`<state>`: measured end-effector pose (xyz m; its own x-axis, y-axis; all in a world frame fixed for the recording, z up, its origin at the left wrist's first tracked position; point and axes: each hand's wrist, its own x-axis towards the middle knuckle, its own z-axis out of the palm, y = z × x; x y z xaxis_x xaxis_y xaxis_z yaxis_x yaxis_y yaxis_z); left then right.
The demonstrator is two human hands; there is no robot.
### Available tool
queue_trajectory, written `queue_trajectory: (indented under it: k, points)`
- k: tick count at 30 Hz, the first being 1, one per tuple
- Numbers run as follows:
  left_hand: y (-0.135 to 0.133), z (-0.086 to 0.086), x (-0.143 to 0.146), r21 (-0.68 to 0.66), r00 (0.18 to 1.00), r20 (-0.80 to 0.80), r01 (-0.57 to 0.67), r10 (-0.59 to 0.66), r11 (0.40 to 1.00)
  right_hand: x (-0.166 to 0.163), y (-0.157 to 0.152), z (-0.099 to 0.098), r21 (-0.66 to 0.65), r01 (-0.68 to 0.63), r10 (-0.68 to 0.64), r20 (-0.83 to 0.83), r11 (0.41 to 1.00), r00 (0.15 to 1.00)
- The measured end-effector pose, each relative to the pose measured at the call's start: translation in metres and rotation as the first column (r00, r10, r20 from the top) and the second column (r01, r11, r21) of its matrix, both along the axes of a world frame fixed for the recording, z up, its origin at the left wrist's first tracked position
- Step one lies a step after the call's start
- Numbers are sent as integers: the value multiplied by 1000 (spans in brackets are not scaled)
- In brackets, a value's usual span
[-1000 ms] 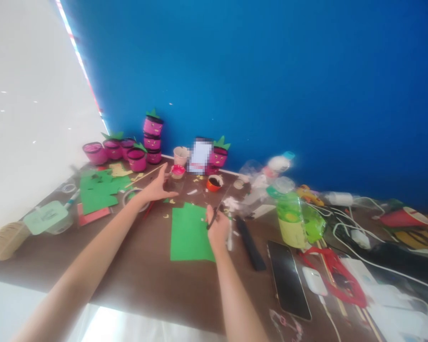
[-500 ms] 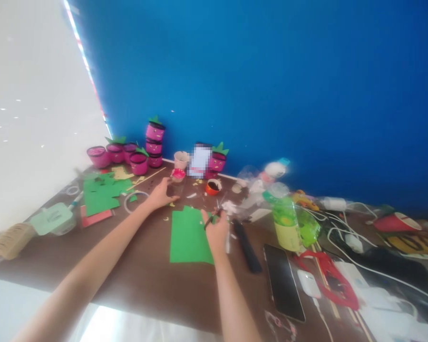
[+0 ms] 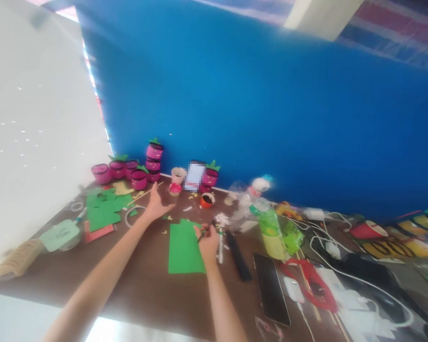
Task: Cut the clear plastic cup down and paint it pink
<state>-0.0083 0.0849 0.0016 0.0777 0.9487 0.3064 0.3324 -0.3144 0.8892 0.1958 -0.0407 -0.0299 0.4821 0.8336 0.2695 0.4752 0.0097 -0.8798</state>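
Note:
My right hand (image 3: 207,240) is closed round a small dark tool, probably scissors, at the right edge of a green paper sheet (image 3: 183,247) lying flat on the brown table (image 3: 153,285). Farther back, my left hand (image 3: 156,205) reaches forward with fingers stretched out and nothing in it, just short of a small pink-filled cup (image 3: 174,189). A white tape ring (image 3: 132,213) lies left of that hand.
Pink pots with green tops (image 3: 139,173) line the blue wall. Green paper scraps (image 3: 103,209) lie left. A black bar (image 3: 238,248), a phone (image 3: 270,288), a green bottle (image 3: 273,228), red scissors (image 3: 312,282) and white cables (image 3: 345,247) crowd the right side.
The view has tilted up, showing more wall. My left hand has lifted and opened toward the pink cup; my right hand stays at the green sheet's edge.

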Motion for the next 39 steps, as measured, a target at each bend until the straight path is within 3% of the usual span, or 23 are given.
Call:
queue_trajectory:
  k: [4,8,11,15,19,21,26,30,32,39]
  points:
    - [2,12,12,-98,999,41,-16,20,995,0,0,3,-116,1,10,95,993,995]
    - [-12,24,19,-160,960,278,26,20,987,-1,4,17,-251,-87,141,207,964,968]
    - [-29,26,21,-229,862,507,168,-29,959,5,5,36,-353,-173,268,241,919,933]
    - [-47,18,23,-257,689,724,294,-19,921,21,-5,59,-514,-176,293,156,840,943]
    - [-55,5,23,-283,480,877,506,7,815,36,-22,70,-558,-217,321,95,801,942]
    - [-57,1,21,-286,419,908,611,4,738,38,-28,72,-540,-235,317,63,808,946]
    - [-59,1,13,-293,289,952,785,96,546,29,-40,60,-388,-147,187,67,910,980]
    - [-58,4,12,-333,262,942,799,210,501,13,-48,51,-299,-24,79,174,954,982]
    - [-58,4,12,-334,255,941,805,223,491,4,-48,53,-268,-29,72,154,963,985]
    - [-61,10,15,-333,283,942,863,182,381,-27,-14,80,-169,-221,175,-253,960,952]
